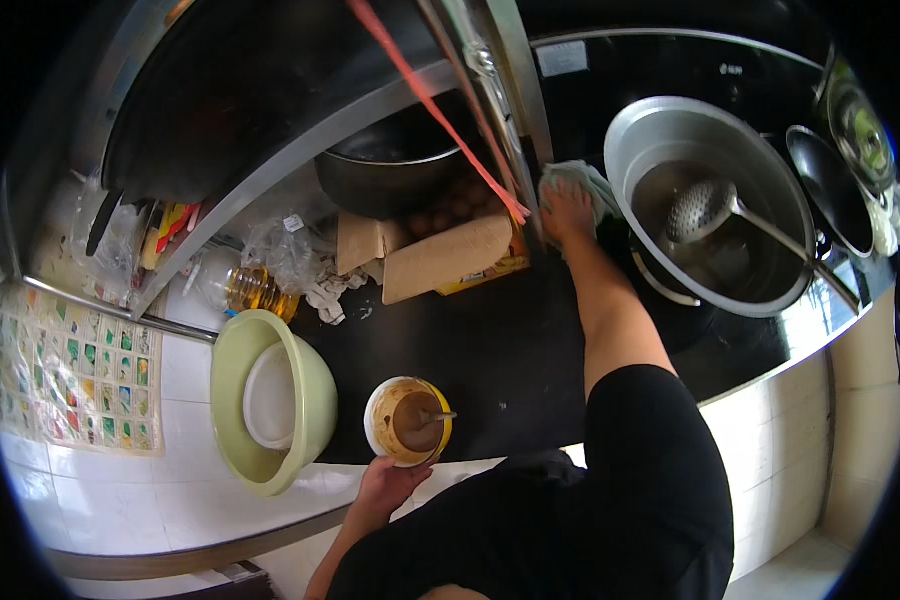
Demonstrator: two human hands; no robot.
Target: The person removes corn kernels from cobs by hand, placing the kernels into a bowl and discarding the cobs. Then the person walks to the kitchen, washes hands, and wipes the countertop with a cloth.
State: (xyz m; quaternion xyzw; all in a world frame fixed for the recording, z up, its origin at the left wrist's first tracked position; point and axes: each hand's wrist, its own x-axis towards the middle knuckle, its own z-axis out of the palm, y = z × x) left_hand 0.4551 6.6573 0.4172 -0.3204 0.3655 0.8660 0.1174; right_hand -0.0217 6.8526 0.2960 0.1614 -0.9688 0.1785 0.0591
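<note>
At the counter's near edge my left hand [390, 486] grips a small white and yellow tub [378, 415] from below its rim. Brown paste [411, 428] fills part of it, and a spoon [438, 416] leans in the paste. My right arm reaches far forward. Under my right hand [568, 212] is a pale green cloth [598, 186], bunched beside the large pot; the fingers press onto it. That grey metal pot [630, 150] holds dark liquid, with a perforated skimmer [703, 211] resting in it, its handle over the near right rim.
Left of the tub stands a light green basin [320, 390] with a white bowl [269, 400] inside. Behind are an oil bottle [255, 290], an opened cardboard box [450, 255] of eggs and a black pot [385, 180]. A red strap [440, 115] hangs overhead. A dark pan [828, 190] sits far right.
</note>
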